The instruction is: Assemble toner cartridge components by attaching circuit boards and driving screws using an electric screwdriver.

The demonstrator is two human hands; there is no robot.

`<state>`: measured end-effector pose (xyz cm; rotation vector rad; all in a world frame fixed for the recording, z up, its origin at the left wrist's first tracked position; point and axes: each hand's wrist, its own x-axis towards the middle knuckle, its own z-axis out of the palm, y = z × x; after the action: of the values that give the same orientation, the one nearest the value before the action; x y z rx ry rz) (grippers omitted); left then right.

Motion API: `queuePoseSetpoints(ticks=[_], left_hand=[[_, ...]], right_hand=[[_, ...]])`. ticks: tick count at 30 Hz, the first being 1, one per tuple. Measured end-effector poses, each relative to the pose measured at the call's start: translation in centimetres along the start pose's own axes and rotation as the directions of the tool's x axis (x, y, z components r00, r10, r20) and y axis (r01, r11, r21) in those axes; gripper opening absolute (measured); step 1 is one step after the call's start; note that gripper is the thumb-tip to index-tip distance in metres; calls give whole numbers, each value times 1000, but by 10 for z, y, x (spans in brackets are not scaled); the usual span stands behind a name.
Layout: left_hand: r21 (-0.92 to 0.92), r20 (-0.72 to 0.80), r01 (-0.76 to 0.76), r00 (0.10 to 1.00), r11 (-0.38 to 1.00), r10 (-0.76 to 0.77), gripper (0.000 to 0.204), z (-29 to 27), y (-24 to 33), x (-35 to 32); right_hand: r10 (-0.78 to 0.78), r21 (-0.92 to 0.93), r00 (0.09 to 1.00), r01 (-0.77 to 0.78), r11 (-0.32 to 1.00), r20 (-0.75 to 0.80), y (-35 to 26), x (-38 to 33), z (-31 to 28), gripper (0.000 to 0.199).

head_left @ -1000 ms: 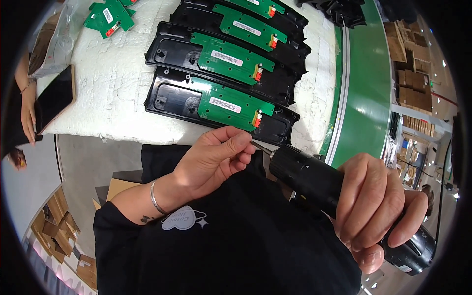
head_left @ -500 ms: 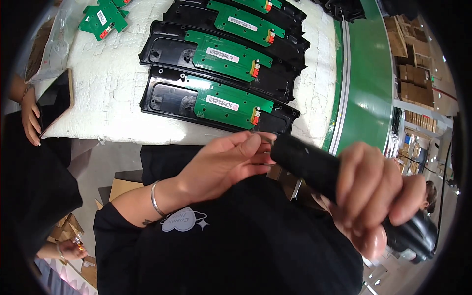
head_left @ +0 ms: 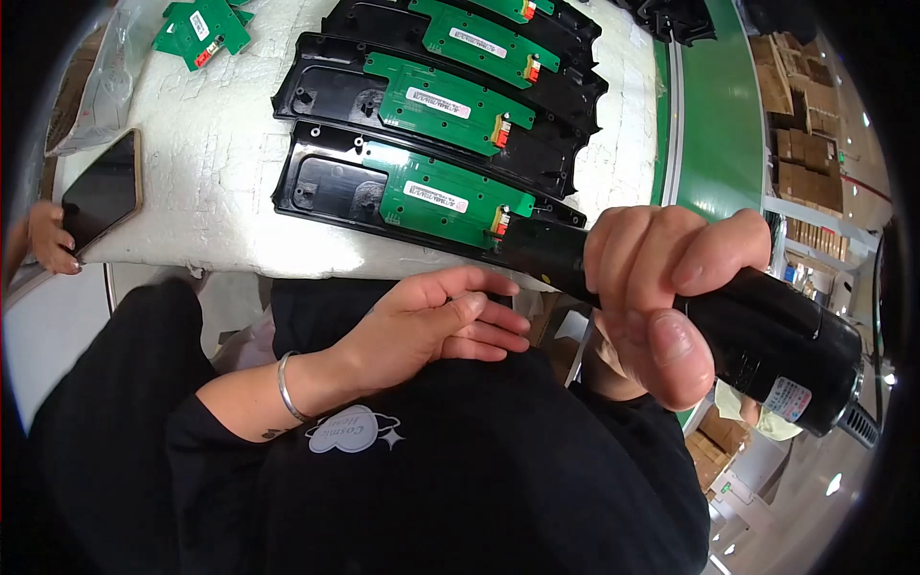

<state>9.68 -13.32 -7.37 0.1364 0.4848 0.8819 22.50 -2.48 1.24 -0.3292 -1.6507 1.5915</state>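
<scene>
White rectangular labels (head_left: 436, 196) sit on the green circuit boards; a dark phone screen (head_left: 101, 192) lies far left.

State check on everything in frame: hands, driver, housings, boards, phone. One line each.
right hand: fist closed around the electric screwdriver
electric screwdriver: gripped, tip end over the nearest housing
left hand: empty, fingers loosely extended, held at the body
nearest housing: lying open side up, green circuit board seated in it
second housing: same, board seated
loose green boards: lying on the white pad
phone: screen dark, flat on the pad
</scene>
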Motion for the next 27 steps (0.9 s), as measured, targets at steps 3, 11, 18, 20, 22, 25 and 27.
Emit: queuePoseSetpoints(ticks=[3,11,18,20,22,25,27], left_hand=[[-2,-22,-39,999,999,39,26,0,1,-2],[17,-171,-98,980,995,99,15,-8,1,0],[-178,-175,-160,976,971,129,16,3,12,2],[-211,-192,-183,971,960,143,16,4,11,4],[-215,-146,-209,973,954,180,16,0,7,6],[-251,-77,-222,975,942,209,16,-4,2,8],[-278,-55,-212,977,937,205,16,-6,1,9]], right_hand=[[45,-44,998,-43,998,46,0,4,3,26],[23,-18,997,-21,1000,74,-9,5,0,26],[-275,252,959,249,935,74,-36,8,-2,28],[-268,238,962,246,939,61,-39,6,-2,28],[-258,232,962,232,945,87,-39,6,-3,28],[-252,233,967,234,944,48,-36,4,-3,28],[-250,240,967,230,943,56,-36,5,-4,28]])
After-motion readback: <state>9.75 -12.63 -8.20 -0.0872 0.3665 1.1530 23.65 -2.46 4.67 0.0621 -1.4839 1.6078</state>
